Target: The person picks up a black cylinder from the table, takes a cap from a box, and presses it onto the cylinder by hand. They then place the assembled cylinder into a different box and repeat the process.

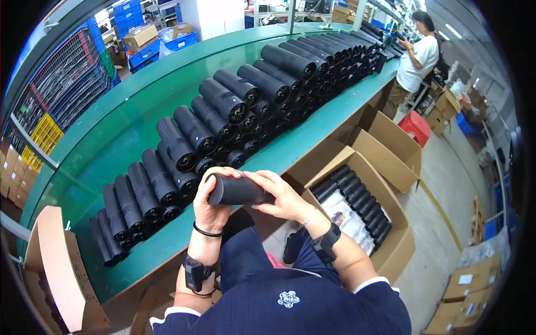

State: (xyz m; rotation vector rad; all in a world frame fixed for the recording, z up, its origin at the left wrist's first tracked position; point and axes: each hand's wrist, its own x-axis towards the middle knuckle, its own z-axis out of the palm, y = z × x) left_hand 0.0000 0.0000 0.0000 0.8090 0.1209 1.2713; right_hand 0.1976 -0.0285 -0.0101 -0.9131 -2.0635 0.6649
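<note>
A black ribbed cylinder (241, 191) lies level between my two hands, in front of my chest and over the near edge of the green bench. My left hand (207, 209) wraps its left end, with the thumb beside the round end face. Its right end sits in my right hand (286, 200), whose fingers rest along the top and whose thumb is below. Beyond my hands rises a long stack of similar black cylinders (215, 100), several layers high, their detailed ends turned toward me.
To my right an open carton (399, 245) holds a row of black cylinders and white wrapping. Another open carton (385, 151) stands behind it. A tall cardboard box (53, 262) is at the bench's left end. A co-worker (419, 56) stands farther along the green bench (312, 134).
</note>
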